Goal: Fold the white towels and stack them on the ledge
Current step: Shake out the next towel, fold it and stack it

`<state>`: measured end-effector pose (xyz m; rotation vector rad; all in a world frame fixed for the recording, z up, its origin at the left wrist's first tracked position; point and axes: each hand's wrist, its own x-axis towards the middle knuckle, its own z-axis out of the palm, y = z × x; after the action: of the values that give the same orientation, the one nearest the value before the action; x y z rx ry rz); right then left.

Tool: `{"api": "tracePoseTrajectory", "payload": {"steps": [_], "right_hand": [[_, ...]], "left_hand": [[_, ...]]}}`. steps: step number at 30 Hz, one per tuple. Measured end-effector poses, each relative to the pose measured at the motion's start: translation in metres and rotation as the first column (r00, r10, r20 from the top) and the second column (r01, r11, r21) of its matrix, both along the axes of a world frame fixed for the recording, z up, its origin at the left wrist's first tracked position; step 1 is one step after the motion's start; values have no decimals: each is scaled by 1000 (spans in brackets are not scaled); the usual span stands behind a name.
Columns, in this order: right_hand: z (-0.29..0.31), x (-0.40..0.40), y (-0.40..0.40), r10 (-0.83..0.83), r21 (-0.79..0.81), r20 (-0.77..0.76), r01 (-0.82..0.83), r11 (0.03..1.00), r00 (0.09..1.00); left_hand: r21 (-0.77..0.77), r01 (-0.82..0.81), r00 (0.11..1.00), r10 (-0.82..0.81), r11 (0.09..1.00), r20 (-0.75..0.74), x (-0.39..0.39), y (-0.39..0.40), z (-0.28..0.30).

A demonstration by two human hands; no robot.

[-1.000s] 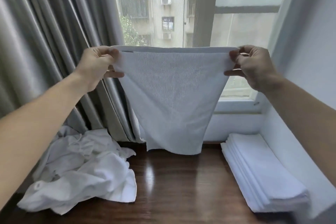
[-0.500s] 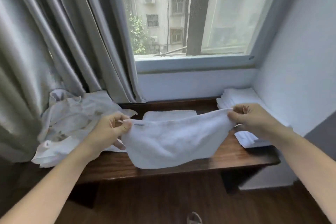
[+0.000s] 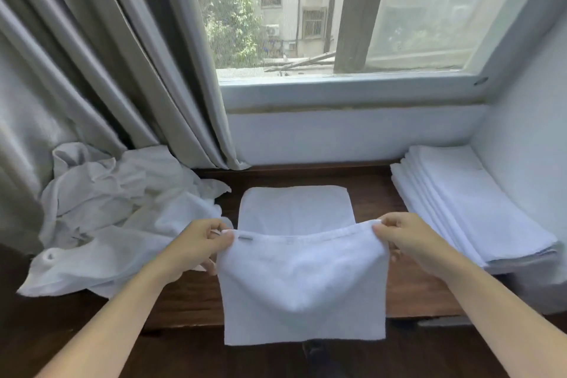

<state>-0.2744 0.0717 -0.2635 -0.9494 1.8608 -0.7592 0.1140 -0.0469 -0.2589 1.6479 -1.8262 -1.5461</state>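
Observation:
A white towel (image 3: 303, 282) hangs between my hands above the dark wooden ledge (image 3: 374, 190). My left hand (image 3: 199, 244) pinches its top left corner and my right hand (image 3: 408, 241) pinches its top right corner. The towel's far part lies flat on the ledge behind my hands, and its near part droops over the ledge's front edge. A neat stack of folded white towels (image 3: 472, 205) sits at the ledge's right end against the wall. A crumpled heap of unfolded white towels (image 3: 116, 212) lies at the left end.
Grey curtains (image 3: 107, 55) hang at the left, down to the heap. A window (image 3: 337, 9) with a pale sill runs behind the ledge. A white wall (image 3: 527, 120) closes the right side. Dark wooden floor shows below the ledge.
The towel was held up high in front of the window; my hands brought it down onto the ledge, and its far part now lies flat there. My view has tilted downward.

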Motion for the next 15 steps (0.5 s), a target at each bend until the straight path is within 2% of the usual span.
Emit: {"api": "tracePoseTrajectory", "payload": {"steps": [5, 10, 12, 15], "right_hand": [[-24, -42, -111, 14, 70, 90, -20, 997, 996], [-90, -65, -195, -89, 219, 131, 58, 974, 987], [-117, -60, -209, -117, 242, 52, 101, 965, 992], [-136, -46, -216, -74, 179, -145, 100, 979, 987]], "left_hand": [[4, -156, 985, 156, 988, -77, -31, -98, -26], [11, -349, 937, 349, 937, -6, -63, -163, -93], [-38, -356, 933, 358, 934, 48, -73, -172, -122], [-112, -372, 912, 386, 921, 139, -87, -177, -151]]}}
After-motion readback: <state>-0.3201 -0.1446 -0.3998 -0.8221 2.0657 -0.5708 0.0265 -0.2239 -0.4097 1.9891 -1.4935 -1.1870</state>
